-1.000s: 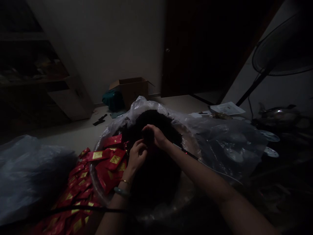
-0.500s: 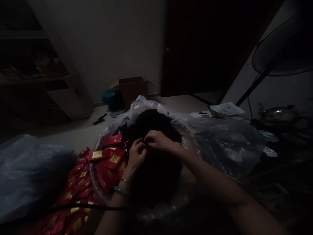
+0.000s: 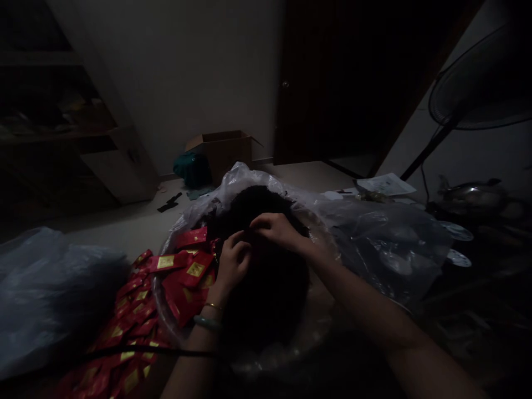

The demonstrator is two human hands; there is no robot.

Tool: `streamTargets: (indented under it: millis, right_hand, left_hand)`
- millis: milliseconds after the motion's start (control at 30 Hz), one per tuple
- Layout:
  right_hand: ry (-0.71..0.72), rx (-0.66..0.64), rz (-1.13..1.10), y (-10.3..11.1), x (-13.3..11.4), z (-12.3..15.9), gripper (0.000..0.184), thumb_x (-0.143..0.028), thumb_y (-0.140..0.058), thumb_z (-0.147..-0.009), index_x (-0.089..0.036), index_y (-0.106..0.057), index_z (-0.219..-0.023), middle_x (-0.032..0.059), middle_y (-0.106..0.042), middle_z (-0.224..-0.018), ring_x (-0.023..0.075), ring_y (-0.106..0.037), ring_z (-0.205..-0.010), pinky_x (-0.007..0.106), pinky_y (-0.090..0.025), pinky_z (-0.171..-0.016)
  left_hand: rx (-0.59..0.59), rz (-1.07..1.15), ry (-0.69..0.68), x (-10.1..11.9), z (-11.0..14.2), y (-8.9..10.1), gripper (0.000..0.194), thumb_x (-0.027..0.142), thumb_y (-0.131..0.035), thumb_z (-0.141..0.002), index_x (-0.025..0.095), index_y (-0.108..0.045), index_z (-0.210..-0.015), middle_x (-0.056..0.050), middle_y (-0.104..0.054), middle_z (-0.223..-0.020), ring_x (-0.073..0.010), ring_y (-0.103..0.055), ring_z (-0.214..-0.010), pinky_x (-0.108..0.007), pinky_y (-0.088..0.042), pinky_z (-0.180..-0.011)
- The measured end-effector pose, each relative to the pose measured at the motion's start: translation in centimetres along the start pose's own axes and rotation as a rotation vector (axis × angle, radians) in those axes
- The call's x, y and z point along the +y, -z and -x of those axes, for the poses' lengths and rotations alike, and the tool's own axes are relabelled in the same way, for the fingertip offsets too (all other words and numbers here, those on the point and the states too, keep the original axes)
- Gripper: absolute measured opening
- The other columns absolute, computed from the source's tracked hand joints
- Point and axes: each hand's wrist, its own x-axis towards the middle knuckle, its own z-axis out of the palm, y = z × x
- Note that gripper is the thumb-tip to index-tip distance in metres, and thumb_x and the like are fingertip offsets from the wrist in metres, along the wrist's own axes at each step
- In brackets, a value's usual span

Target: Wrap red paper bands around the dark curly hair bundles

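A heap of dark loose material [image 3: 266, 299] lies in a round container lined with clear plastic [image 3: 245, 176]; its kind is too dark to tell. Over the heap, my left hand [image 3: 233, 260] has its fingers curled in a pinch. Close by on the right, my right hand [image 3: 279, 230] also pinches, its fingertips a little apart from the left ones. A faint dark red patch shows below the right hand, but what the fingers hold is lost in the dark. Small red packets with gold labels [image 3: 195, 269] lie against the left side of the heap, beside my left wrist.
More red packets spill beyond the container's left rim. A pale plastic bag [image 3: 50, 293] lies far left, another clear plastic bag [image 3: 386, 244] to the right. Behind are an open cardboard box [image 3: 228, 152] and a teal bundle [image 3: 191, 169]. A fan [image 3: 477, 83] stands at right.
My right hand has risen slightly and moved a little right, so the fingertips of both hands have drawn apart. My left hand stays nearly in place.
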Motion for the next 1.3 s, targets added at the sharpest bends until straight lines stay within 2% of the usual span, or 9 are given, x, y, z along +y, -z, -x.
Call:
streamTargets:
  millis: [133, 300, 467, 633, 733, 833, 933, 1033, 1300]
  right_hand:
    - [0.028, 0.113, 0.104, 1.0, 0.7, 0.7, 0.024, -0.011, -0.061, -0.075, -0.020, -0.068, -0.096, 0.0050, -0.065, -0.107, 0.0194, -0.058, -0.101, 0.036, -0.043, -0.091]
    - [0.209, -0.161, 0.332, 0.4, 0.1, 2.6, 0.024, -0.029, -0.071, -0.073, -0.019, -0.067, -0.094, 0.0070, -0.064, -0.103, 0.0223, -0.052, -0.105, 0.035, -0.042, -0.091]
    - [0.045, -0.355, 0.518, -0.3, 0.6, 3.5, 0.017, -0.031, -0.064, -0.080, -0.016, -0.064, -0.088, 0.0069, -0.062, -0.088, 0.0178, -0.057, -0.077, 0.026, -0.043, -0.065]
    - [0.062, -0.301, 0.243, -0.5, 2.6, 3.9, 0.006, -0.021, -0.060, -0.082, -0.016, -0.064, -0.083, 0.0036, -0.062, -0.082, 0.0142, -0.057, -0.073, 0.024, -0.042, -0.065]
    - [-0.045, -0.061, 0.010, -0.5, 3.4, 4.3, 0.010, -0.025, -0.060, -0.081, -0.016, -0.062, -0.077, 0.0013, -0.061, -0.075, 0.0140, -0.056, -0.070, 0.024, -0.042, -0.065]
    - [-0.134, 0.085, -0.207, -0.2, 3.6, 4.7, 0.018, -0.032, -0.061, -0.079, -0.018, -0.062, -0.090, 0.0010, -0.064, -0.084, 0.0153, -0.057, -0.076, 0.026, -0.044, -0.070]
    - [-0.145, 0.004, -0.335, 0.4, 3.7, 4.6, 0.030, -0.035, -0.063, -0.075, -0.018, -0.061, -0.100, 0.0019, -0.064, -0.093, 0.0161, -0.057, -0.082, 0.026, -0.044, -0.073]
    - [-0.203, -0.108, -0.353, 0.8, 3.6, 4.5, 0.027, -0.041, -0.056, -0.078, -0.015, -0.063, -0.078, -0.0005, -0.059, -0.073, 0.0126, -0.053, -0.066, 0.023, -0.040, -0.061]
    - [-0.332, -0.255, -0.367, -0.7, 2.3, 4.8, 0.035, -0.048, -0.055, -0.076, -0.014, -0.056, -0.064, -0.0049, -0.046, -0.056, 0.0076, -0.039, -0.052, 0.020, -0.028, -0.047]
  left_hand:
    - [0.012, 0.043, -0.013, 0.2, -0.1, 0.1, 0.014, 0.012, -0.049, -0.081, 0.020, -0.059, -0.086, -0.009, -0.056, -0.116, -0.0199, -0.055, -0.106, -0.037, -0.045, -0.093]
    - [0.055, -0.022, -0.066, 0.4, 0.0, 0.1, 0.011, 0.012, -0.050, -0.081, 0.019, -0.058, -0.086, -0.009, -0.055, -0.111, -0.0199, -0.056, -0.103, -0.036, -0.047, -0.088]
    - [-0.069, 0.069, -0.052, 0.6, 0.2, 0.0, 0.023, 0.014, -0.054, -0.078, 0.019, -0.056, -0.100, -0.006, -0.058, -0.099, -0.0164, -0.058, -0.086, -0.031, -0.049, -0.077]
    - [-0.203, 0.328, 0.188, 0.4, 0.1, 0.0, 0.062, 0.019, -0.060, -0.074, 0.020, -0.038, -0.131, -0.005, -0.065, -0.097, -0.0169, -0.061, -0.085, -0.031, -0.048, -0.078]
    - [-0.388, 0.472, 0.340, 0.6, 0.1, -0.1, 0.050, 0.021, -0.065, -0.067, 0.016, -0.056, -0.116, -0.006, -0.067, -0.100, -0.0195, -0.061, -0.087, -0.029, -0.047, -0.077]
    - [-0.512, 0.569, 0.497, 1.1, 0.2, -0.1, 0.032, 0.021, -0.066, -0.064, 0.012, -0.065, -0.095, -0.002, -0.068, -0.082, -0.0166, -0.060, -0.072, -0.025, -0.045, -0.066]
    - [-0.557, 0.670, 0.592, 1.7, 0.3, -0.1, 0.026, 0.020, -0.067, -0.062, 0.011, -0.066, -0.086, 0.001, -0.065, -0.069, -0.0124, -0.055, -0.062, -0.022, -0.042, -0.060]
    - [-0.588, 0.712, 0.626, 2.4, 0.3, 0.0, 0.026, 0.018, -0.072, -0.056, 0.011, -0.065, -0.080, 0.002, -0.064, -0.067, -0.0117, -0.053, -0.061, -0.022, -0.042, -0.060]
    - [-0.528, 0.862, 0.638, 3.1, 0.8, -0.4, 0.047, 0.029, -0.078, -0.057, 0.012, -0.062, -0.098, -0.004, -0.067, -0.086, -0.0163, -0.060, -0.074, -0.027, -0.047, -0.069]
